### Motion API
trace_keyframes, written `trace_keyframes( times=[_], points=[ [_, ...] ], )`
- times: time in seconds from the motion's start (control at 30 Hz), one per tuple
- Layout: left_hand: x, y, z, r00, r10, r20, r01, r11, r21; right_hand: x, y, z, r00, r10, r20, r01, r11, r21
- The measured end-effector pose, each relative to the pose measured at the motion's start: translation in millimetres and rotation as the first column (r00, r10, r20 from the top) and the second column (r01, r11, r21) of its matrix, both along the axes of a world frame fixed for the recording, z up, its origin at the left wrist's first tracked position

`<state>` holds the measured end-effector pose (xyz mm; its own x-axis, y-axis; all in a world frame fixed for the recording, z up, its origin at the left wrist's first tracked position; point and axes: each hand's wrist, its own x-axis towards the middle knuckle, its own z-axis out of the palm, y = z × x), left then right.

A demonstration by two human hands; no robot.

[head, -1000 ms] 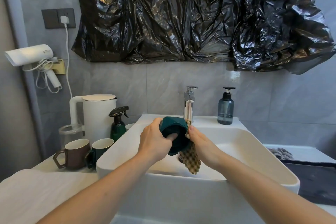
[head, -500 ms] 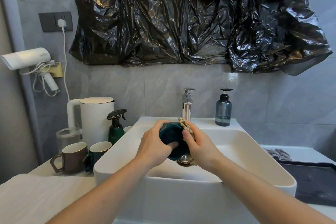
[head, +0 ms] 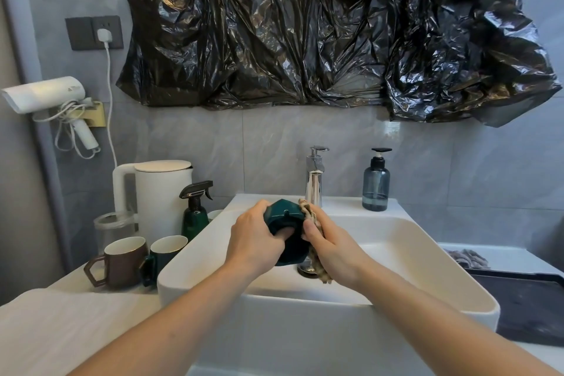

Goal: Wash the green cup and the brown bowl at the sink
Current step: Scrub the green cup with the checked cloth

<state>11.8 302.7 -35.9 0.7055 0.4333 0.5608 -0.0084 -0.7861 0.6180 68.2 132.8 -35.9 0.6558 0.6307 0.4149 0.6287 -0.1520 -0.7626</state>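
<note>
Over the white sink (head: 412, 241) I keep the green cup (head: 285, 230) tipped on its side so drips should fall into the basin — my left hand (head: 254, 243) is clenched round it, fingers hooked at its handle side, wrist bent inward. My right hand (head: 331, 246) presses a tan cloth (head: 309, 212) against the cup's far wall, thumb curled over the rim, clamping the cloth there. Both forearms reach in from below. No brown bowl shows — only a brown mug (head: 122, 261) on the counter at left, untouched

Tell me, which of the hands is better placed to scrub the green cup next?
The right hand: it grips the cloth against the green cup, while the left hand holds the cup.
</note>
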Motion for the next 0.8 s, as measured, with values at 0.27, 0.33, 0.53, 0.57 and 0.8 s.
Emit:
trace_keyframes(
  times=[0.27, 0.33, 0.53, 0.57, 0.8],
  points=[
    [-1.0, -8.5, 0.0, 0.996, -0.056, -0.073, 0.06, 0.997, 0.054, 1.2, 1.8, -2.8, 0.996, 0.006, 0.093, -0.006, 1.0, 0.005],
    [-0.4, -4.9, 0.4, 0.999, -0.019, -0.043, 0.02, 0.999, 0.025, -0.3, 0.0, -1.3, 0.998, 0.041, -0.041, -0.04, 0.999, 0.023],
    [-1.0, -8.1, -0.5, 0.997, -0.051, -0.065, 0.054, 0.997, 0.049, -4.2, 0.4, -0.1, 0.996, 0.008, 0.085, -0.011, 0.999, 0.032],
    [-0.4, -9.3, -0.9, 0.996, -0.06, -0.067, 0.065, 0.996, 0.062, -3.4, 1.0, -0.3, 0.99, -0.011, 0.141, 0.007, 0.999, 0.033],
    [-0.3, -3.2, 2.1, 0.999, 0.015, 0.033, -0.014, 0.999, -0.034, -1.4, 0.0, -0.8, 0.994, 0.036, -0.107, -0.035, 0.999, 0.009]
  ],
)
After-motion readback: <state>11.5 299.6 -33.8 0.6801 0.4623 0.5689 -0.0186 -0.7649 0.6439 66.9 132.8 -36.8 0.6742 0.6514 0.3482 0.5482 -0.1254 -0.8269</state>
